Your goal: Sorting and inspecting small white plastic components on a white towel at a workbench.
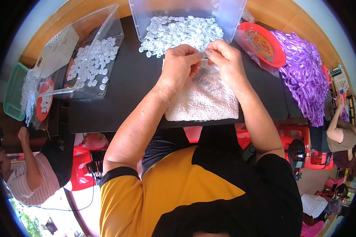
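Two hands meet above our white towel (pixel 203 100) at the desk's (pixel 126 87) near edge. Our left hand (pixel 178 65) and right hand (pixel 227 63) both pinch one small clear piece (pixel 207 52), fingers closed, before the clear bin (pixel 186 17) at the far edge.

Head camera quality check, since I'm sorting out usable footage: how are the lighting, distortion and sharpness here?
Head view: bright, even daylight; strong fisheye bending with a black rim at the corners; left hand and right hand reasonably sharp over the white towel; the small clear piece they pinch is too small to resolve; the clear bin shows mild glare.

Head-worn fisheye view, straight down and close over the black table (pixel 118 98).
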Tool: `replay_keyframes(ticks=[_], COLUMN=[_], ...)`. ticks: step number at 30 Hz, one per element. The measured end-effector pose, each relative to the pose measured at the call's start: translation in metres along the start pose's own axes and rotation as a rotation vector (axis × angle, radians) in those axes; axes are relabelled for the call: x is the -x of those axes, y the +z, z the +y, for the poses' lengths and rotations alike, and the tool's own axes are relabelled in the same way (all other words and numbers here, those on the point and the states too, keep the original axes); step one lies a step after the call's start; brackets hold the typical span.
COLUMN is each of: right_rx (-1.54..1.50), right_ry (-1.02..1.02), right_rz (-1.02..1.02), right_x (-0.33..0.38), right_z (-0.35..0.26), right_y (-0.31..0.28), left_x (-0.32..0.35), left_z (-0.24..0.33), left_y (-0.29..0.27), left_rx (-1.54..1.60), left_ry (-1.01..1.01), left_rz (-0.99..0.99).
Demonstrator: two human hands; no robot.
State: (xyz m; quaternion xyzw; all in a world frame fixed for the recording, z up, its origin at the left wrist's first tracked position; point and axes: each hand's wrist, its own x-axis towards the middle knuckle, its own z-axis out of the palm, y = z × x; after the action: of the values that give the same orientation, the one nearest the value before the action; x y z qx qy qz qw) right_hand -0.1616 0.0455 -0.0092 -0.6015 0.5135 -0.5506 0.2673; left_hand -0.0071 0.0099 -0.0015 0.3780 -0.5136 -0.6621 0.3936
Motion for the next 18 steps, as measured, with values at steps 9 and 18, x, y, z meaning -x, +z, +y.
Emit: replay_keyframes(ticks=[9, 18], right_rx=[-0.195, 0.006], right_ry=[0.104, -0.066], right_rz=[0.023, 0.150], right_x=[0.002, -0.012], right_z=[0.000, 0.004], right_y=[0.009, -0.045], left_x=[-0.003, -0.011], left_z=[-0.010, -0.003], left_y=[0.004, -0.005], left_rx=[0.081, 0.148], left_ry=[0.040, 0.010], left_rz=[0.033, 0.096])
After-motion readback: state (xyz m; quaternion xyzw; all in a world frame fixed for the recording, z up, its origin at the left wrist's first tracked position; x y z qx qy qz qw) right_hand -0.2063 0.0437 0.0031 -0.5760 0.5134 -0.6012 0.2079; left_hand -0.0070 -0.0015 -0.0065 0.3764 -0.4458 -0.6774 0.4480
